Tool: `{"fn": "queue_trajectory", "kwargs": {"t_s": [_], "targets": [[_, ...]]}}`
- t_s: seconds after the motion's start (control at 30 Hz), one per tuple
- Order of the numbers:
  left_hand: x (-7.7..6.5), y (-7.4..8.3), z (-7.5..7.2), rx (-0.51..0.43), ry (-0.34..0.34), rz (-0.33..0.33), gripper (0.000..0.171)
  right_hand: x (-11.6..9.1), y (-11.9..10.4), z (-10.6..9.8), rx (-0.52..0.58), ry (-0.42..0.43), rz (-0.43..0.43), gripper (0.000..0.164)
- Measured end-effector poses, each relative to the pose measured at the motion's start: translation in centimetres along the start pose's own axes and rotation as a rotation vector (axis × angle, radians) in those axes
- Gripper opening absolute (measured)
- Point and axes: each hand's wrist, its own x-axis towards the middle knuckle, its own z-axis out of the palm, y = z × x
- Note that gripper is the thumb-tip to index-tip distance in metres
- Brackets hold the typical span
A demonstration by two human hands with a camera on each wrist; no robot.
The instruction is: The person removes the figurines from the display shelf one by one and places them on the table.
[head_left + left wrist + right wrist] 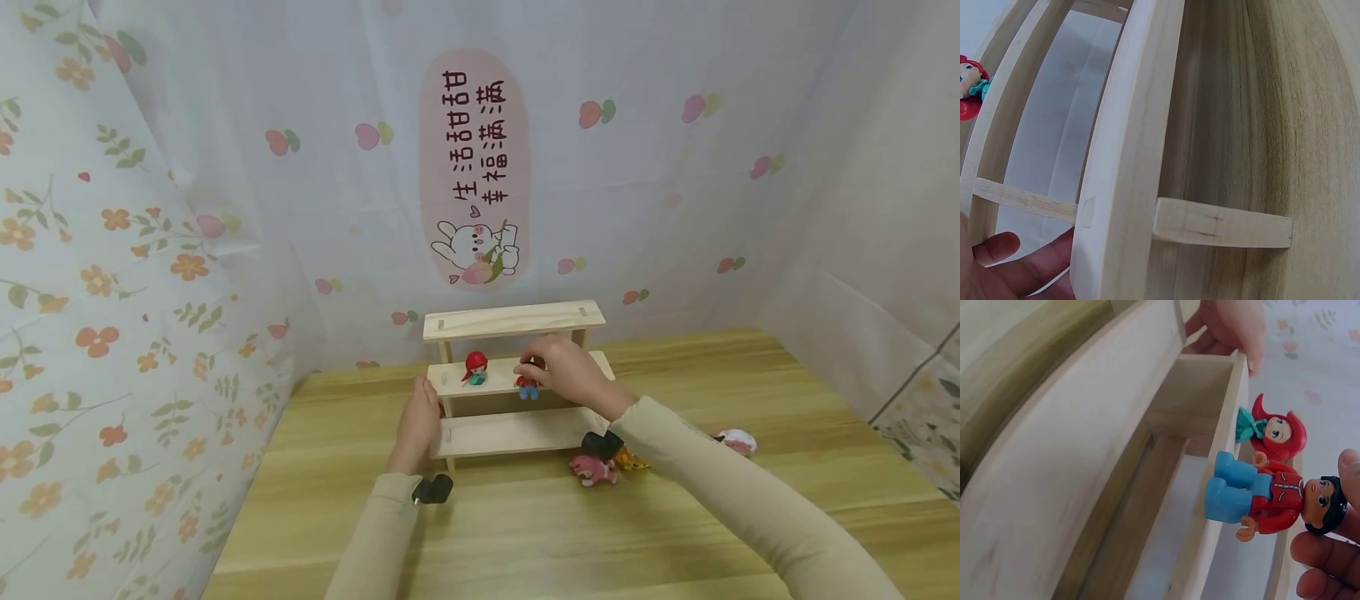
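A three-tier wooden shelf point(517, 432) stands on the table against the curtain. My left hand point(417, 425) holds its left end, with fingers point(1038, 265) round the wood beside an upright. At the middle tier my right hand point(573, 373) pinches a toy figure point(1272, 495) by its dark-haired head. This figure has a red jacket and light blue legs; its feet are at the tier's front edge, and whether they bear on it I cannot tell. To its left a red-haired mermaid-like figure point(476, 369) in teal sits on the same tier.
On the wood-grain table point(510, 533), a pink toy point(592, 469) and an orange-yellow toy point(632, 459) lie by the shelf's front right corner. Farther right is a white and pink toy point(737, 441), partly behind the right sleeve. A printed curtain point(337, 200) hangs behind.
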Motion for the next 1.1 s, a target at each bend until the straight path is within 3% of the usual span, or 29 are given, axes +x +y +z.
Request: {"fn": "queue_trajectory", "kwargs": {"t_s": [0.17,0.4,1.1], "targets": [[-0.1,-0.1,-0.1,-0.009,-0.014,-0.002,0.033,-1.1,-0.2,0.2,-0.028,0.011,-0.016,0.014],[-0.1,-0.2,0.0,0.000,-0.005,0.004,0.033,-3.1,-0.4,0.7,-0.024,-0.058,-0.034,0.016],[-0.1,-0.2,0.0,-0.008,-0.011,-0.003,0.034,-8.1,-0.2,2.8,0.050,-0.054,-0.120,0.012]]}}
